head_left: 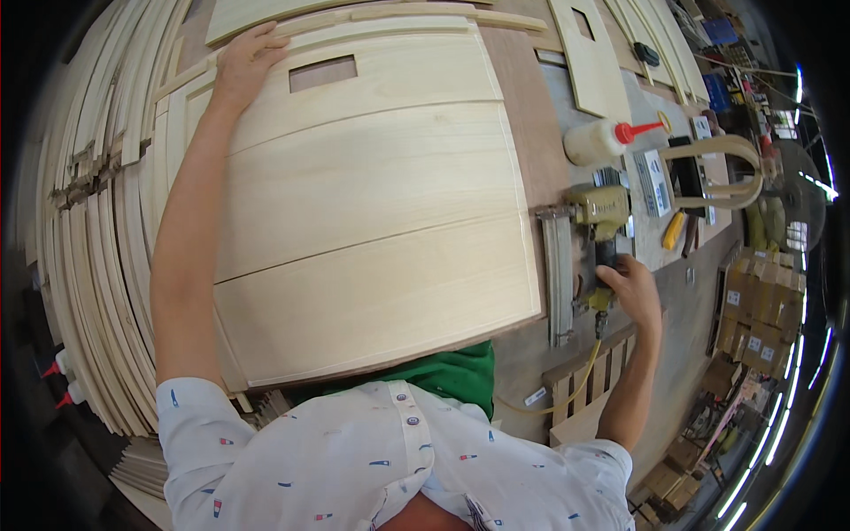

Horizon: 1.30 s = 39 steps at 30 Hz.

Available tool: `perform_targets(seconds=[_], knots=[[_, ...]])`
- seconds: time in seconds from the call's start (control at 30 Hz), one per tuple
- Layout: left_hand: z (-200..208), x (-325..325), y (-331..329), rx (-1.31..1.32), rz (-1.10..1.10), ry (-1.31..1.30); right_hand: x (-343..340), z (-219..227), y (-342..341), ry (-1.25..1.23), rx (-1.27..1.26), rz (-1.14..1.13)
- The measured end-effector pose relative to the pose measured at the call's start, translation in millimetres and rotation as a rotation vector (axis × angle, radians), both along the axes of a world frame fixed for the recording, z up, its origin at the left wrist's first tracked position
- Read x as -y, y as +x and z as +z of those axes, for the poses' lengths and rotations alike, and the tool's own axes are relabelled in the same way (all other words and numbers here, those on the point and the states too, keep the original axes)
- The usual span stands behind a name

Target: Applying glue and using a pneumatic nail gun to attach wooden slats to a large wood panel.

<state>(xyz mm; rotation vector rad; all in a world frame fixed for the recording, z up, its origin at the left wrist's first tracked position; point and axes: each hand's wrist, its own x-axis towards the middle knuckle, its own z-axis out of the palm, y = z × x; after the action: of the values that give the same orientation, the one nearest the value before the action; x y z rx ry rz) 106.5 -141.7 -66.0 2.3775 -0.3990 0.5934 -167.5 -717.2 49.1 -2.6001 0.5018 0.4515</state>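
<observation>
A pale wooden panel (372, 186) of wide boards lies flat before me, with a rectangular cutout near its far edge. At its far left corner my left hand (248, 66) is closed over a thin wooden strip (376, 26) running along that edge. To the right of the panel, my right hand (636, 288) grips the dark handle of a nail gun (602, 208). The gun lies on its side on the table, its long grey magazine beside the panel's right edge. A yellow air hose (584, 376) leads from its handle end.
Stacked wooden strips (97, 292) line the left side. Beyond the gun stand a white glue bottle (595, 142) with a red nozzle, a curved wooden piece (739, 159) and a yellow-handled tool (673, 232). Another cut-out board (589, 62) lies at the far right. Cardboard boxes (761, 301) are piled farther right.
</observation>
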Motion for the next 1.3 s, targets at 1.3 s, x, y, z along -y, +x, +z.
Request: perform_targets(seconds=[1.3], knots=[[9,-9,2,-0.027,0.024,0.09,-188,45,276,0.23,0.301,0.318]])
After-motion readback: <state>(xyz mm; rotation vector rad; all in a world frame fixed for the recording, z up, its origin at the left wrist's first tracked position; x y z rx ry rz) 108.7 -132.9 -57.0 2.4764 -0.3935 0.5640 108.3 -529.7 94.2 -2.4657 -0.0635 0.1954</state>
